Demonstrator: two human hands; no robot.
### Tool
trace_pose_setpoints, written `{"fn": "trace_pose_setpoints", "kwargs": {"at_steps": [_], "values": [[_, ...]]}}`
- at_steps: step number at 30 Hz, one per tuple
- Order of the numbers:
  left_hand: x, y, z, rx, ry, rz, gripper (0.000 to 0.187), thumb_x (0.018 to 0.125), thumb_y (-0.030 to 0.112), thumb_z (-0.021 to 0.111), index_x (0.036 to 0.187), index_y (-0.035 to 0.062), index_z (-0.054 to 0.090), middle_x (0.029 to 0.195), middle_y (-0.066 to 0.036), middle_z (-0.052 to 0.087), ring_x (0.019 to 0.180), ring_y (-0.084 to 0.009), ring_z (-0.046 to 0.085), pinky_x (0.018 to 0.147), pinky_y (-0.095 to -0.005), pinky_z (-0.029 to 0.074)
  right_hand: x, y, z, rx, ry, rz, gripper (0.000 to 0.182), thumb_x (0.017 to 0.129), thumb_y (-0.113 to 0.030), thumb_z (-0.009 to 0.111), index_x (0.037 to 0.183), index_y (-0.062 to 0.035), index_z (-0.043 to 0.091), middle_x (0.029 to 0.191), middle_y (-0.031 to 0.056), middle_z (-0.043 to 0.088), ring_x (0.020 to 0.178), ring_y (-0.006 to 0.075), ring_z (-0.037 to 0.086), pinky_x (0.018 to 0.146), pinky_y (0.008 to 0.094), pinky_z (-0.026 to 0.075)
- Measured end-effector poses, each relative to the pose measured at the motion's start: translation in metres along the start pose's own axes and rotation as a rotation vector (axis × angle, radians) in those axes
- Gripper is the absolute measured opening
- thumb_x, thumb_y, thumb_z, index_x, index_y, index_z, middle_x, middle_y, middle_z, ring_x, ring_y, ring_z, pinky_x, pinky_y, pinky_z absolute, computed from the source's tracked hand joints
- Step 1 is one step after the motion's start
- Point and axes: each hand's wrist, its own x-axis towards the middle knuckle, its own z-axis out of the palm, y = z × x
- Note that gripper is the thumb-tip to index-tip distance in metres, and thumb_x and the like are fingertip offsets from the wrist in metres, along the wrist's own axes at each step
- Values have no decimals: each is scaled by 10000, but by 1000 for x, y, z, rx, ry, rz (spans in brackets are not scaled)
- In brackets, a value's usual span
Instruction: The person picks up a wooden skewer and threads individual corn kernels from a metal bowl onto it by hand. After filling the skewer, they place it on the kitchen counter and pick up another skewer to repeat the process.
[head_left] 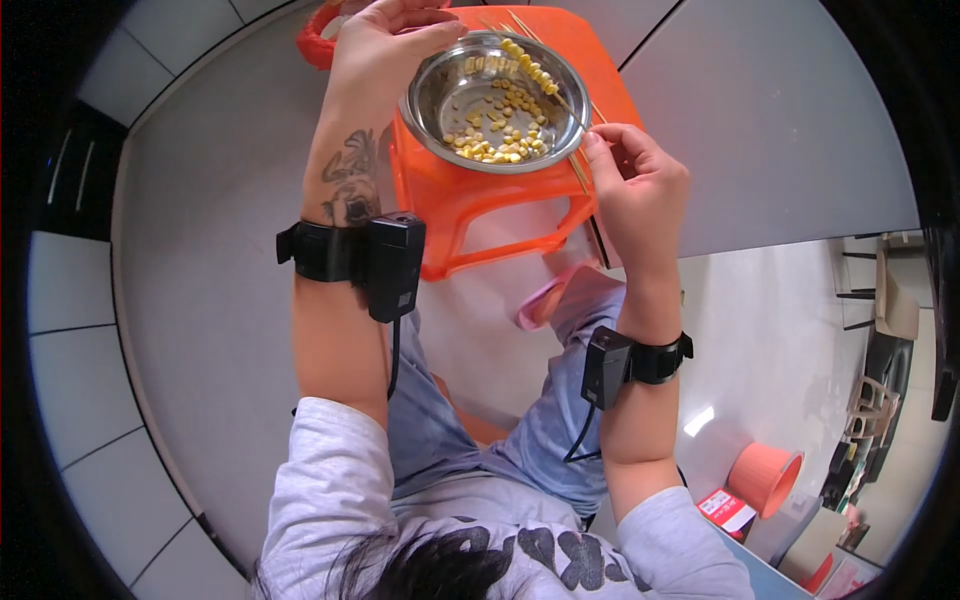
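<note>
I sit over the orange stool, and the steel bowl stands on its seat, with loose corn kernels lying on the bottom. My right hand pinches the near end of a thin bamboo skewer between thumb and forefinger, the other fingers curled beside them. The skewer lies across the bowl, and a row of kernels is already threaded on its far part. My left hand rests at the far left rim of the bowl, fingers bent loosely together; whether they hold a kernel I cannot tell. More bare skewers lie on the stool beside the bowl. I judge I am in the middle of threading: the next kernel must be picked and pushed straight on the point, with the stick held steady so it does not split.
</note>
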Motion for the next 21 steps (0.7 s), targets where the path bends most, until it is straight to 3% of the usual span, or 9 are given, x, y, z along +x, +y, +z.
{"fn": "trace_pose_setpoints", "kwargs": {"at_steps": [5,13,16,21], "values": [[0,-1,1,-97,1,42,380,810,102,743,1155,-11,629,1051,-130,688,971,-185,676,857,-274,553,-2,-2,2,2,-31,-21,108,842,-64,653,836,41,677,549,29,574,499,47,499,476,223,391],[-4,7,9,10,34,146,318,831,80,714,1131,0,647,1033,-111,697,948,-169,678,837,-264,552,-1,1,6,7,-18,-29,107,838,-59,655,853,42,684,559,50,598,501,57,527,482,232,409],[-13,40,22,65,103,-14,259,839,11,668,1090,-38,626,991,-124,683,933,-179,658,807,-271,540,-1,-2,6,-2,-19,-25,109,838,-61,655,855,42,685,564,54,604,504,62,536,488,233,417],[-11,35,23,108,107,88,227,836,0,667,1057,-40,639,952,-112,689,893,-164,666,792,-257,546,-2,-4,6,-13,-9,-11,111,840,-63,655,855,43,685,575,61,617,510,72,549,497,239,428]]}}
